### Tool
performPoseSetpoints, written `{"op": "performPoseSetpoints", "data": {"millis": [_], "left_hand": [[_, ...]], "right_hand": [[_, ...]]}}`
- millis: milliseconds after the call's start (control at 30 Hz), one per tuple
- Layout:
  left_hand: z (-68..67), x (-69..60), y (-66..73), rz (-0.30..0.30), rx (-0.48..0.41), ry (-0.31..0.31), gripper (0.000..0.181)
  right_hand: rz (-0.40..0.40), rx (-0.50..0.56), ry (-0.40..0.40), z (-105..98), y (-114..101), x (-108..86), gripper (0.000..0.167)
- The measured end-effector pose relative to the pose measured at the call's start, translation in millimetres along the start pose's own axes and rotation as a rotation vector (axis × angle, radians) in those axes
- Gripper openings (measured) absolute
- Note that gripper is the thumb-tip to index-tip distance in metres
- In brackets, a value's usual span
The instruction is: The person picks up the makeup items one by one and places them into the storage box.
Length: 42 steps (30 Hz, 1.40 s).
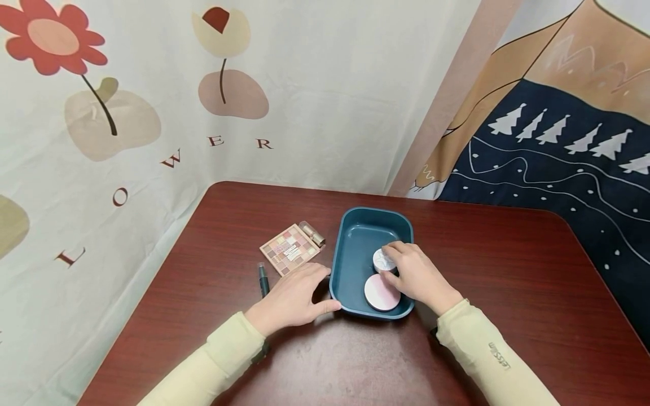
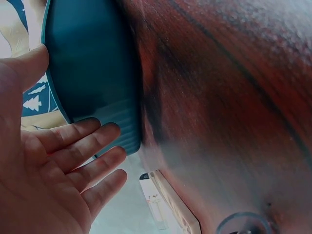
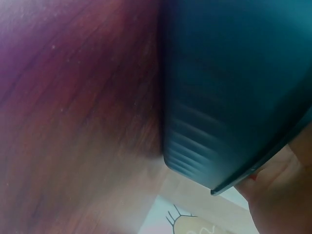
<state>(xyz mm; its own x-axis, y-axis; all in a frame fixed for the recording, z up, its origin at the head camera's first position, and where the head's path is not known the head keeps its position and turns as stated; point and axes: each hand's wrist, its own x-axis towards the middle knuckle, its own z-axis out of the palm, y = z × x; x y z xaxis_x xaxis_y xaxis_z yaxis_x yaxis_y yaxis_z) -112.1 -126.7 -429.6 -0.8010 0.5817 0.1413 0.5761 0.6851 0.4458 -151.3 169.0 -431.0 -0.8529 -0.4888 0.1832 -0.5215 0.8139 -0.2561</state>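
Note:
A blue tray (image 1: pixel 350 254) with raised walls stands on the table, holding a small round white-lidded item (image 1: pixel 382 260) and a larger round pink compact (image 1: pixel 382 292). My right hand (image 1: pixel 418 276) reaches over the tray's right wall and pinches the small white item. At the tray's left side, my left hand (image 1: pixel 299 296) touches the wall with its fingers relaxed. In the left wrist view, the thumb of the left hand (image 2: pixel 63 165) lies at the rim of the tray (image 2: pixel 92 63). The right wrist view shows the tray's outer wall (image 3: pixel 229 87), with the right hand (image 3: pixel 280 190) partly hidden behind it.
Left of the tray, an eyeshadow palette (image 1: pixel 290 249) lies on the dark red table (image 1: pixel 508 270), a small clear-and-gold tube (image 1: pixel 312 234) against its upper right edge. A dark pen-like item (image 1: pixel 263 279) lies beside the left hand. Printed curtains (image 1: pixel 325 141) hang behind the table.

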Motion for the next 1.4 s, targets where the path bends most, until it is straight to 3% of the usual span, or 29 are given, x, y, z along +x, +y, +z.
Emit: {"op": "performPoseSetpoints", "data": {"millis": [800, 1167, 1400], "left_hand": [[0.5, -0.3, -0.1, -0.001, -0.001, -0.003, 0.058], [0.2, 0.3, 0.5, -0.004, 0.001, -0.003, 0.058], [0.1, 0.3, 0.3, -0.005, 0.007, -0.006, 0.059]], "right_hand": [[-0.058, -0.102, -0.018, 5.5, -3.3, 5.0, 0.048], [-0.07, -0.09, -0.003, 4.5, -4.8, 5.1, 0.042], [-0.098, -0.042, 0.059, 3.5, -4.4, 1.1, 0.036]]}}
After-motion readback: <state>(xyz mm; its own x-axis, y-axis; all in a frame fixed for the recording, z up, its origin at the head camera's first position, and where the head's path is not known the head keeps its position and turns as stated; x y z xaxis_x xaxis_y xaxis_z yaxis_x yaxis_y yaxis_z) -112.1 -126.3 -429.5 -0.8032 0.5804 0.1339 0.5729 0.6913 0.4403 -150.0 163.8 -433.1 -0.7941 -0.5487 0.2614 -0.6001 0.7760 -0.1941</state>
